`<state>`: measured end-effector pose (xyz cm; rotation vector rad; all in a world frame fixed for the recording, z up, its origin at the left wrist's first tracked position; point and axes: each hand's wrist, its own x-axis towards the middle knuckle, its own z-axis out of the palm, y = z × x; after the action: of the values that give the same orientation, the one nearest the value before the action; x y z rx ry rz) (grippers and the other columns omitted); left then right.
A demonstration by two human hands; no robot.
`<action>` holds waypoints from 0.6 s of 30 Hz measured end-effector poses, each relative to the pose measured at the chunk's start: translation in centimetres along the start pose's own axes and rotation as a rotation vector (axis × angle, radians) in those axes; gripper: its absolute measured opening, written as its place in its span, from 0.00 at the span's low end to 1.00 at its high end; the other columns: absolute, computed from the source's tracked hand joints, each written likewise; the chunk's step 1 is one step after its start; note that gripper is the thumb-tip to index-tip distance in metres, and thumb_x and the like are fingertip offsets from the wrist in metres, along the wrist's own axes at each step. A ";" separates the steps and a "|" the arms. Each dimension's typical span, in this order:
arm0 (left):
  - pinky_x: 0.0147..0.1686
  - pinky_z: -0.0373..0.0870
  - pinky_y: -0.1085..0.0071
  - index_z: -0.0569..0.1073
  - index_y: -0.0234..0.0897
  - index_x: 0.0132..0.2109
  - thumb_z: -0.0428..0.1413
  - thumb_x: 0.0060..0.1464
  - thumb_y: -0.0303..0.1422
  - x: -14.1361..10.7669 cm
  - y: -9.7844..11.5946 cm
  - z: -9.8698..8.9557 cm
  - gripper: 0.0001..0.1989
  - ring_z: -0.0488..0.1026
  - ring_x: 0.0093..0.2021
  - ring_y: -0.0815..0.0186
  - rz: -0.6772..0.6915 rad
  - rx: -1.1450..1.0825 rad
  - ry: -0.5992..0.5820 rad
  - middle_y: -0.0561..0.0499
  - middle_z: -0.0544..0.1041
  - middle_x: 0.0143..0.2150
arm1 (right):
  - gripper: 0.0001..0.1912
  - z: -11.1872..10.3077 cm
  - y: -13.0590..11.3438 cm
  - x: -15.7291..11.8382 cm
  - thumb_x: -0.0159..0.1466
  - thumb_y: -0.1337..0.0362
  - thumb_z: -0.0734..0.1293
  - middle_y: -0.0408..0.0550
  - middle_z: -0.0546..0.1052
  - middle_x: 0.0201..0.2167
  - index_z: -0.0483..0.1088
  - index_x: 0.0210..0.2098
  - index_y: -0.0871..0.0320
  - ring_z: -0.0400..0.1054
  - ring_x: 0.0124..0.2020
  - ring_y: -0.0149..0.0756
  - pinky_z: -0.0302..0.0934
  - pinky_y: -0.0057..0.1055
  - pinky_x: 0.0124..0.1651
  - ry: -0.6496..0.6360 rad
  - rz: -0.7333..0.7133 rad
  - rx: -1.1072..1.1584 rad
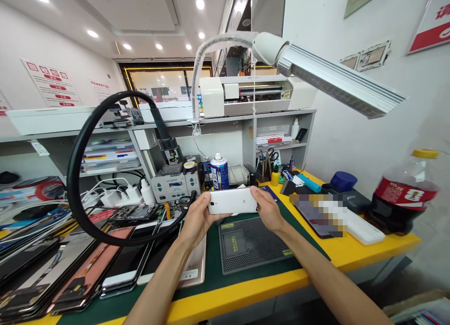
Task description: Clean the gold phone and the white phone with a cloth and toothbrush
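A white smartphone (232, 201) is held sideways above the bench, its back with camera and logo facing me. My left hand (200, 211) grips the left end, thumb along the edge and fingers partly behind it. At the other end, my right hand (269, 209) closes on the phone's right edge. Below the phone lies a grey perforated work mat (255, 257) on a green mat (214, 273). The phone's screen side is hidden from me.
Stacks of phone parts (84, 269) cover the left side. A thick black hose (72, 175) loops from the hot-air station (176, 182). Behind the phone stands a spray can (219, 170). At right are a cola bottle (404, 191) and a white phone-like slab (365, 229). A lamp (344, 79) hangs overhead.
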<state>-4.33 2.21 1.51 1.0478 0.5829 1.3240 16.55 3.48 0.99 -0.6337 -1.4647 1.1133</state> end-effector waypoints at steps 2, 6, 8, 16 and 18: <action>0.47 0.79 0.49 0.75 0.35 0.43 0.57 0.61 0.39 0.0 0.0 0.0 0.11 0.74 0.51 0.55 -0.010 -0.015 -0.003 0.45 0.77 0.47 | 0.24 -0.2 0.1 0.1 0.68 0.44 0.61 0.50 0.78 0.35 0.75 0.43 0.59 0.72 0.38 0.42 0.67 0.32 0.39 0.003 0.007 0.028; 0.47 0.79 0.51 0.75 0.34 0.44 0.56 0.62 0.39 0.0 0.1 0.0 0.12 0.75 0.50 0.55 -0.041 -0.022 -0.010 0.43 0.77 0.48 | 0.24 -0.3 0.0 0.1 0.67 0.45 0.62 0.50 0.78 0.35 0.76 0.43 0.60 0.71 0.35 0.41 0.66 0.33 0.38 0.010 0.024 0.033; 0.46 0.80 0.52 0.75 0.35 0.46 0.56 0.62 0.39 0.0 0.3 0.0 0.12 0.76 0.50 0.54 -0.059 -0.016 -0.001 0.43 0.78 0.49 | 0.25 -0.3 -0.1 0.2 0.67 0.44 0.62 0.49 0.79 0.34 0.76 0.43 0.60 0.72 0.35 0.41 0.66 0.33 0.37 0.006 0.035 0.028; 0.35 0.84 0.57 0.74 0.31 0.47 0.55 0.62 0.35 0.2 0.7 0.1 0.12 0.78 0.45 0.55 -0.108 -0.028 0.097 0.40 0.78 0.48 | 0.26 -0.3 -0.4 0.5 0.64 0.43 0.64 0.48 0.77 0.27 0.76 0.31 0.61 0.70 0.28 0.37 0.63 0.30 0.29 0.016 0.117 -0.059; 0.32 0.84 0.57 0.74 0.28 0.48 0.54 0.63 0.33 0.3 0.7 0.0 0.12 0.79 0.42 0.55 -0.125 -0.029 0.145 0.39 0.79 0.46 | 0.28 -0.4 -0.6 0.5 0.64 0.43 0.65 0.47 0.75 0.21 0.75 0.25 0.62 0.68 0.23 0.34 0.60 0.28 0.24 -0.004 0.170 -0.098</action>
<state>-4.62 2.47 2.17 0.8818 0.7247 1.3010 16.90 3.78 1.69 -0.8376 -1.4977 1.1785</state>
